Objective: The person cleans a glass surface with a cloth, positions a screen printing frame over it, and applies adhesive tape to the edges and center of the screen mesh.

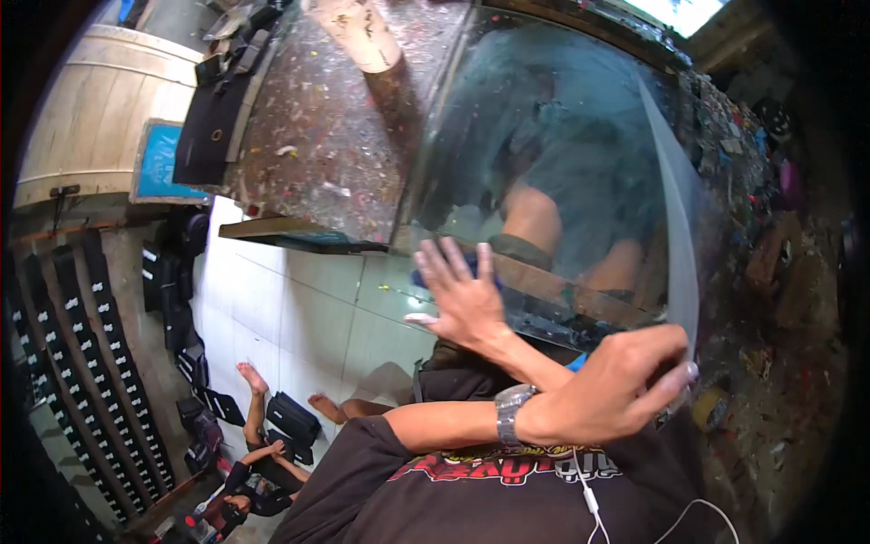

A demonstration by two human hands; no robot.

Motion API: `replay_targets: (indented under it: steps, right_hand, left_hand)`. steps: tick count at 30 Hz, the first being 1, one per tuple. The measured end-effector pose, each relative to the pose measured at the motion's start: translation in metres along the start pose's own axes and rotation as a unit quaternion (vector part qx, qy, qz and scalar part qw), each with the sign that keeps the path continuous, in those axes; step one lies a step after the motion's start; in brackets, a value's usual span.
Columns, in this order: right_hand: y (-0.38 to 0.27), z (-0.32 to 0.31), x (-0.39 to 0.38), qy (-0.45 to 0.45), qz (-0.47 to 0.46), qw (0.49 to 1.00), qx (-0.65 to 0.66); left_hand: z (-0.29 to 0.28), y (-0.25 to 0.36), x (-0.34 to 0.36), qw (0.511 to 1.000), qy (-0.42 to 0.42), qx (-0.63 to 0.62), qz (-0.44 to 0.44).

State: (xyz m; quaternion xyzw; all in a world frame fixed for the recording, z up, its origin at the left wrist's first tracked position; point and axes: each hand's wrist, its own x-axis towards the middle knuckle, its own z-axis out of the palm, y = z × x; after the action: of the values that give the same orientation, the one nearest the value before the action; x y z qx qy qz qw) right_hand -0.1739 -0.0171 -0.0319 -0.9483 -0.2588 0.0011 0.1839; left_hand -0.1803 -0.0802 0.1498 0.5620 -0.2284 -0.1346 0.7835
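We see the left hand (639, 367) at the right of the frame, with its thumb and fingers pinching the bottom end of a clear, thin sheet (678, 227). The sheet runs up from there along the right side of the glass pane (580, 136). We think the hand holds it by the end because such a floppy thing would droop if let go. The right hand (467, 304) is near the middle, with its fingers open and spread out, over a small dark blue thing (470, 263). We can't tell if the hand presses on it. The left arm, with a watch (515, 412), crosses over the right one, so each hand sits on the other side. The glass is shiny, and we see knees in it, but we can't tell if they show through it or bounce off it. Beside it, the table (308, 118) is brown and full of tiny paint specks, and a tall pale cup (367, 41) stands at the top. Below is a floor (317, 308) of pale tiles. At the lower left, someone (258, 480) sits near long black straps (68, 299) with white marks.
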Motion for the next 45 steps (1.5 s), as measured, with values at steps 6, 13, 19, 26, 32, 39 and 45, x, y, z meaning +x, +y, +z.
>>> replay_targets:
  steps: [6, 13, 19, 26, 32, 39, 45]
  right_hand:
    - [0.121, -0.063, -0.111, 0.026, 0.317, 0.936, -0.152]
    - [0.033, -0.025, -0.02, 0.007, 0.071, 0.997, 0.001]
    - [0.294, -0.081, 0.145, 0.201, 0.296, 0.925, -0.13]
    - [0.209, -0.071, 0.134, 0.184, 0.255, 0.944, -0.104]
    - [0.063, -0.02, -0.004, 0.178, 0.032, 0.963, 0.2]
    - [0.017, -0.064, -0.155, 0.271, 0.169, 0.835, 0.449]
    - [0.155, -0.179, -0.151, 0.487, 0.311, 0.765, 0.282]
  left_hand:
    - [0.012, -0.009, -0.002, 0.999, -0.005, -0.037, 0.002]
    - [0.023, -0.001, 0.008, 0.997, -0.044, -0.057, 0.037]
    - [0.041, 0.008, 0.039, 0.976, -0.139, -0.131, 0.102]
    - [0.013, 0.003, 0.043, 0.973, -0.212, -0.071, 0.052]
    - [-0.066, -0.009, -0.03, 0.965, 0.074, 0.078, -0.237]
    - [-0.136, -0.057, -0.055, 0.935, 0.054, 0.22, -0.274]
    - [-0.142, -0.098, -0.066, 0.904, 0.049, 0.217, -0.364]
